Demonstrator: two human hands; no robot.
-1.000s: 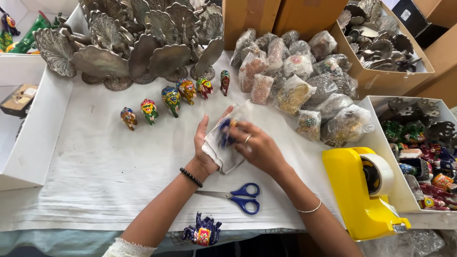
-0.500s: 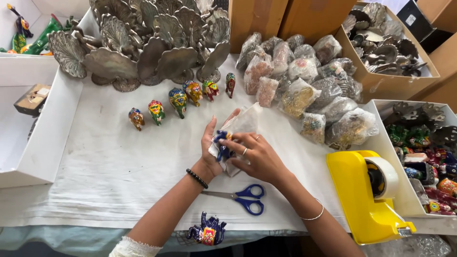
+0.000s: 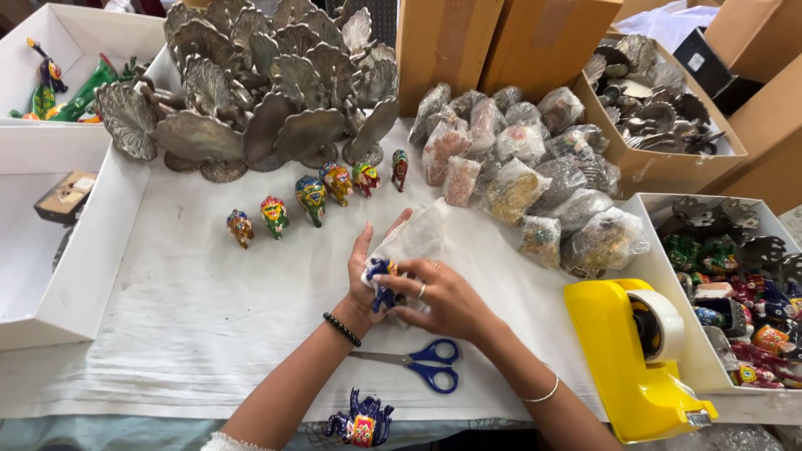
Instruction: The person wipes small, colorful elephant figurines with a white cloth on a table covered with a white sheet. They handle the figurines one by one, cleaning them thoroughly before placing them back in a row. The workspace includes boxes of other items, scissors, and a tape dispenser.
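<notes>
I am looking down at both hands meeting near the centre of the white-covered table (image 3: 167, 334). My left hand (image 3: 365, 280) is standing palm-in with the fingers nearly straight, cradling a small blue painted figurine (image 3: 382, 282) and the clear plastic bag (image 3: 415, 238) that is rising toward one o'clock from it. My right hand (image 3: 443, 296) is coming in from four o'clock, its fingers curling round the figurine and pinching it against the left palm; thumb and forefinger are closed on it, so both hands are gripping the same piece. Whether the figurine is already partly inside the bag, I cannot tell.

At six o'clock of the hands, blue-handled scissors (image 3: 422, 365) are lying flat on the cloth, just beside my right wrist. Farther down at six o'clock, at the table edge, another blue figurine (image 3: 361, 422) is sitting. At eleven o'clock a row of small painted elephants (image 3: 313, 196) is running diagonally, and behind it a cluster of silver metal peacocks (image 3: 259, 92) is standing. At one o'clock a heap of bagged items (image 3: 526, 175) is resting. At four o'clock a yellow tape dispenser (image 3: 639, 359) is sitting, near a white tray of coloured figurines (image 3: 735, 309). At nine o'clock a white box (image 3: 58, 250) is lying open.
</notes>
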